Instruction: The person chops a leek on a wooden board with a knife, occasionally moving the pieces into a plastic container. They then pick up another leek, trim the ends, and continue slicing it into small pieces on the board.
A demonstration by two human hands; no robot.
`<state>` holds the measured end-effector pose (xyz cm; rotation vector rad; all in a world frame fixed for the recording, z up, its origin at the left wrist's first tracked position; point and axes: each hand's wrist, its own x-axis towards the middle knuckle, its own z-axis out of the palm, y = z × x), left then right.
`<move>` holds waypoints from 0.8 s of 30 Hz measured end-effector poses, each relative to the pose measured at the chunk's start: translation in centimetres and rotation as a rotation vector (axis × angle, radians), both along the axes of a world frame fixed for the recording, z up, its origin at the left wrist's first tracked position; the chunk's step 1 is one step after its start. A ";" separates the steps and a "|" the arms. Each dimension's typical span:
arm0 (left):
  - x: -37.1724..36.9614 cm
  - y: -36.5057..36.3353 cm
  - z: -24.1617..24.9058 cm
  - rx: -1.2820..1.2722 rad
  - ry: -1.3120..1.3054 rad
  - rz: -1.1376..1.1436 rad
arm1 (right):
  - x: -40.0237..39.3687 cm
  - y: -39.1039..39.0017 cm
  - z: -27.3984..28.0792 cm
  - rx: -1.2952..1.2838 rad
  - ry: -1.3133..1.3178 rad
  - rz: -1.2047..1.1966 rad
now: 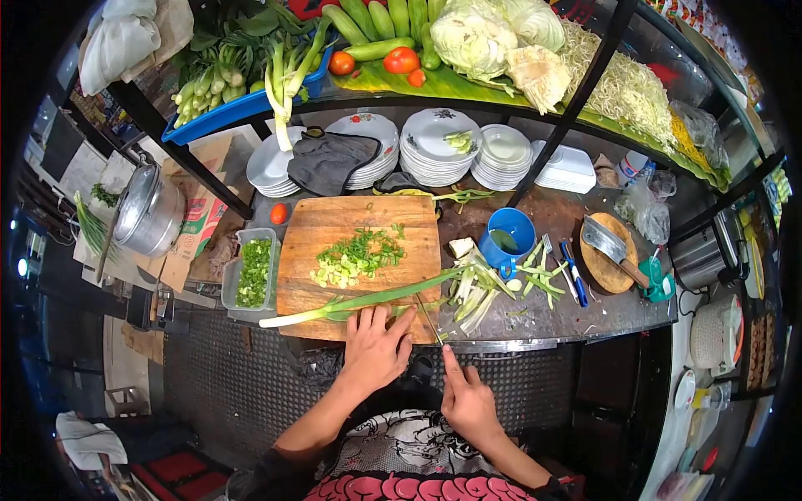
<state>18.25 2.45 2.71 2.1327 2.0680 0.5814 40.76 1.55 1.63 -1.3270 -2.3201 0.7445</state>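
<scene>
A long spring onion (388, 294) lies across the near part of the wooden cutting board (305, 225), its white end pointing left. My left hand (376, 346) presses its bent fingers onto the onion's green leaves at the board's near edge. In my right hand (469, 407) is a knife, index finger stretched along it. The thin knife blade (428, 317) slants over the board's right corner, just right of my left fingertips; its handle is hidden in my palm. Chopped spring onion (361, 257) is heaped mid-board. More fills a clear plastic container (230, 288) on the left.
Onion trimmings (474, 288), a blue mug (510, 238), a blue-handled knife (574, 271) and a cleaver (608, 242) on a round board lie to the right. Stacked plates (439, 138) stand behind, beneath a shelf of vegetables. A tomato (278, 214) sits left of the board.
</scene>
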 end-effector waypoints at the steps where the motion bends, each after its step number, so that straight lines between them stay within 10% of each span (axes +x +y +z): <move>1: 0.1 -0.1 0.0 0.004 0.008 0.006 | 0.0 -0.2 0.0 0.002 0.000 -0.001; 24: -0.7 -1.0 -1.2 0.036 0.010 -0.031 | 0.4 -1.8 -0.2 -0.095 0.117 -0.020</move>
